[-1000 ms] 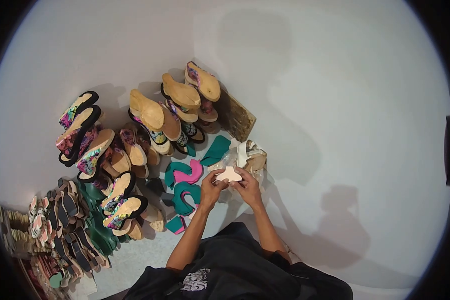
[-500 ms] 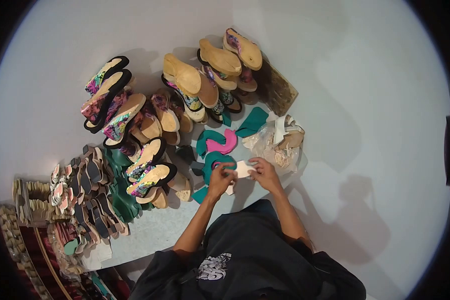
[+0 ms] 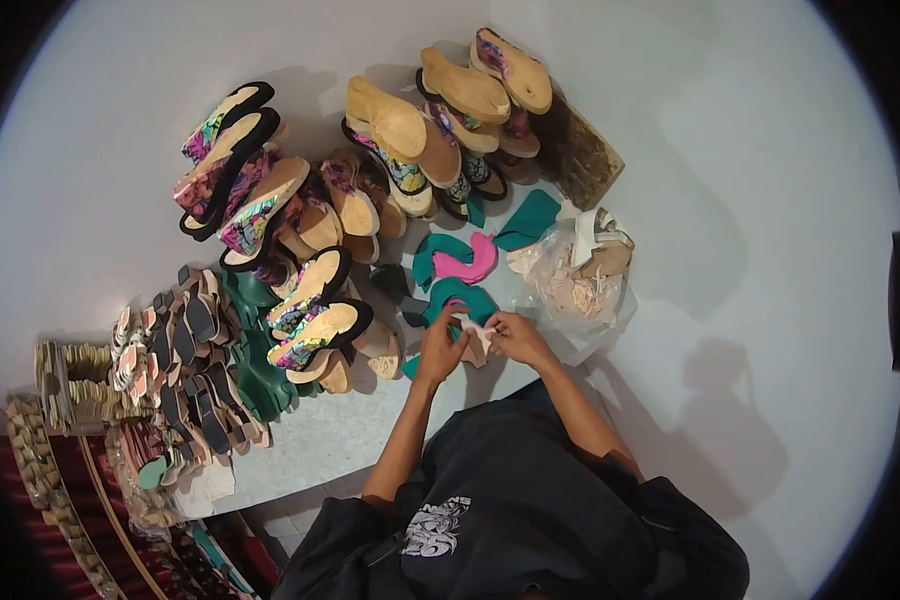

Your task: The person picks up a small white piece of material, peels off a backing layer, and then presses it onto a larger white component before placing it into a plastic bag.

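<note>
pale piece [image 3: 473, 333] is looking matt, smooth | bag [image 3: 570, 290], 2 o'clock, is showing clear glossy crinkled plastic | wedge soles [image 3: 385, 115], 11 o'clock, are looking rough, cork-like

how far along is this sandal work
Looks done: many patterned sandals piled up. In hand: left hand and right hand grip one pale cut piece. Seemingly left: teal pieces, a pink piece and a bag of pale pieces nearby.
</note>
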Demonstrator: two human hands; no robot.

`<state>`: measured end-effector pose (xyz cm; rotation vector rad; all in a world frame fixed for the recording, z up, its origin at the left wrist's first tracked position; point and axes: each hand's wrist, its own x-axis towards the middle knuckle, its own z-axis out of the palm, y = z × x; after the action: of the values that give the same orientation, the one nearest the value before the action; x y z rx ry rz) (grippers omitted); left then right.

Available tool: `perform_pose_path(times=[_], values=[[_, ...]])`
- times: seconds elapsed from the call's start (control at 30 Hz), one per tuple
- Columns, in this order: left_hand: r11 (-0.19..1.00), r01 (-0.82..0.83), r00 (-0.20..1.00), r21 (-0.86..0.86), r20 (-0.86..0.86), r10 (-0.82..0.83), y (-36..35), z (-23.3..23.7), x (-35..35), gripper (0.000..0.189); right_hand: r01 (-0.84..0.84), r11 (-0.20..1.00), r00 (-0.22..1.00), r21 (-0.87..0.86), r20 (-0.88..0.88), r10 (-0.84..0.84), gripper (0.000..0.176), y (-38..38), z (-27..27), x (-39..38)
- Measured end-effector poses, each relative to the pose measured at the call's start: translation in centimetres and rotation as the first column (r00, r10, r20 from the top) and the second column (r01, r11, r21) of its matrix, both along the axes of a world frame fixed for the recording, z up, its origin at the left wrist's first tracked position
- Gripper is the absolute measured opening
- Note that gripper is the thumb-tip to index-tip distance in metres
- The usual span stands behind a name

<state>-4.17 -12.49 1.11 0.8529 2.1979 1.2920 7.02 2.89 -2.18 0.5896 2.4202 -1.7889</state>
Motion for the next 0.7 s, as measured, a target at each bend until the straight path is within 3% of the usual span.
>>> perform_pose_path(times=[0.07, 0.13, 0.17, 0.2, 0.23, 0.3, 0.33, 0.4, 0.47, 0.53, 0.6, 0.67, 0.7], values=[[0.998, -0.060, 0.998, 0.021, -0.001, 0.060, -0.1, -1.0, -0.1, 0.036, 0.261, 0.868, 0.965, -0.421, 0.089, -0.247, 0.011, -0.2, 0.7, -0.4], [0.995, -0.071, 0.962, 0.066, 0.269, 0.051, -0.7, -2.9, 0.0, 0.033, 0.288, 0.822, 0.957, -0.492, 0.115, -0.266, 0.013, -0.2, 1.2, -0.3], [0.996, -0.065, 0.962, 0.064, 0.270, 0.045, -0.9, -3.4, 0.3, 0.033, 0.312, 0.763, 0.949, -0.566, 0.153, -0.275, 0.012, -0.2, 1.1, -0.2], [0.991, -0.114, 0.884, 0.074, 0.462, 0.067, -1.0, -3.4, 0.6, 0.030, 0.336, 0.696, 0.941, -0.635, 0.191, -0.280, 0.011, -0.3, 0.6, -0.1], [0.984, -0.165, 0.769, 0.073, 0.634, 0.081, -1.1, -3.3, 0.9, 0.027, 0.341, 0.693, 0.939, -0.635, 0.192, -0.286, 0.011, -0.4, 0.1, 0.0], [0.983, -0.176, 0.785, 0.041, 0.608, 0.116, -1.6, -4.9, 1.6, 0.025, 0.218, 0.880, 0.965, -0.422, 0.227, -0.131, 0.011, -0.5, -1.1, 0.2], [0.981, -0.196, 0.802, 0.008, 0.577, 0.156, -1.9, -5.3, 1.9, 0.024, 0.224, 0.879, 0.964, -0.420, 0.229, -0.136, 0.011, -0.6, -2.4, 0.5], [0.985, -0.169, 0.820, -0.039, 0.548, 0.163, -2.4, -6.0, 2.3, 0.022, 0.029, 1.000, 1.000, -0.012, 0.000, -0.029, 0.011, -1.1, -4.2, 1.0], [0.985, -0.136, 0.772, -0.107, 0.612, 0.173, -2.6, -6.8, 2.8, 0.021, 0.061, 0.996, 0.997, -0.064, 0.048, -0.058, 0.013, -1.1, -4.8, 1.2], [0.984, -0.130, 0.788, -0.122, 0.589, 0.177, -2.7, -7.2, 3.4, 0.022, 0.189, 0.910, 0.971, -0.368, 0.209, -0.117, 0.014, -1.2, -6.0, 1.2], [0.955, -0.223, 0.762, -0.197, 0.576, 0.297, -2.6, -8.1, 3.9, 0.023, 0.198, 0.910, 0.972, -0.365, 0.190, -0.136, 0.015, -1.7, -6.9, 1.2], [0.952, -0.237, 0.733, -0.196, 0.607, 0.307, -3.1, -9.4, 4.3, 0.031, 0.261, 0.939, 0.946, -0.222, 0.254, -0.203, 0.014, -2.3, -7.4, 1.2], [0.936, -0.294, 0.650, -0.196, 0.677, 0.346, -3.1, -9.1, 4.7, 0.036, 0.266, 0.939, 0.945, -0.220, 0.254, -0.208, 0.014, -2.5, -7.3, 1.3]])
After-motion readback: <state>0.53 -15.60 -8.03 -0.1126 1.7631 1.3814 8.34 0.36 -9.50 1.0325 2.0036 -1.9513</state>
